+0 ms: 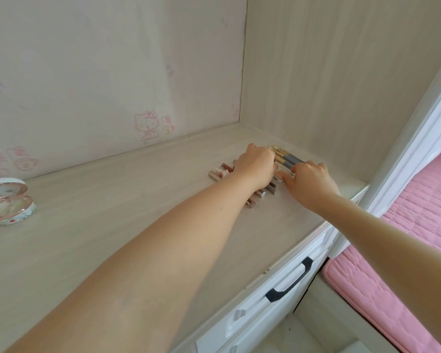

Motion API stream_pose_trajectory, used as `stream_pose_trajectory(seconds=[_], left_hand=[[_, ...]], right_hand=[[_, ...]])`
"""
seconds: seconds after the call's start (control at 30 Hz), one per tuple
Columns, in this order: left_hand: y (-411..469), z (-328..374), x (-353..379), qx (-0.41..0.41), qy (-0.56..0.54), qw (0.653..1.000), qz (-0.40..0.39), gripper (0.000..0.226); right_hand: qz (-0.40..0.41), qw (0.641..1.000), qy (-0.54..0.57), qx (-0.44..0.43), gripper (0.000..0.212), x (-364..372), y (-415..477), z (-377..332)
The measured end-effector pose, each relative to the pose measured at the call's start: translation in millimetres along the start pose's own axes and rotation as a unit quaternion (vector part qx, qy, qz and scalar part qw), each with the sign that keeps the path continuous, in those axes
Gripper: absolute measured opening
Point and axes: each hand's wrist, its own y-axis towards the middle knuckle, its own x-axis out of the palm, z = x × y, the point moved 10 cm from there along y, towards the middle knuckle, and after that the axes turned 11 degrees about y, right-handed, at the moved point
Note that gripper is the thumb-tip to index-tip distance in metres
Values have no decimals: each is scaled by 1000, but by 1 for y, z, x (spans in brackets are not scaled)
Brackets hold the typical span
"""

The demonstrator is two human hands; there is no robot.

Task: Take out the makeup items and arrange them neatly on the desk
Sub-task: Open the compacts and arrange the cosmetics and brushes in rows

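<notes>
Desk (112, 225): pale wood grain, set into a corner of pale panels. Both bare forearms are stretched across it toward the far right corner.

Makeup tubes (273, 186) are laid side by side in a row near that corner, close to the side panel. Grey-and-gold tubes (289, 157) are seen at the far end of the row, and pink tubes (220, 172) at its left. A few capped ends are seen sticking out from under the left wrist on the near side.

Left hand (256, 165): knuckles up, placed on top of the row, fingers curled down over the tubes. The fingertips are hidden, so whether a tube is pinched cannot be told.

Right hand (309, 179): just beside the left, back up. Its fingers are bent and laid against the grey-and-gold tubes, and the thumb is stretched toward a beige item (283, 173) between the two hands. A grip cannot be confirmed.

Compact (9, 202): round, pink-rimmed, left open with the lid tilted up, well apart from the row at the desk's left side.

Cartoon cat stickers (148, 124) are noted on the back wall. A white drawer (252, 317) with a black handle (290, 281) is seen below the desk edge, with pink quilted bedding (405, 250) at right.
</notes>
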Motion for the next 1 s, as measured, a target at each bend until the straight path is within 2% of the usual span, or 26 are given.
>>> stream_pose_trajectory(seconds=[0.13,0.33,0.5,0.7,0.87,1.0], left_hand=[[12,0,15,-15,45,998,-50,24],[12,3,15,-11,42,998,-42,23],[3,13,8,10,-32,999,-19,27],[-7,23,-7,44,-69,995,50,18],[-15,13,-20,21,-127,989,76,10],[-35,-2,-37,-5,-202,974,99,5]], right_hand=[[3,1000,-6,2,52,4,5,3],[3,999,32,15,43,11,13,11],[20,995,89,33,41,8,10,17],[59,974,212,55,25,-5,-3,23],[76,949,301,54,16,-23,-15,14],[80,940,330,43,16,-33,-25,-1]])
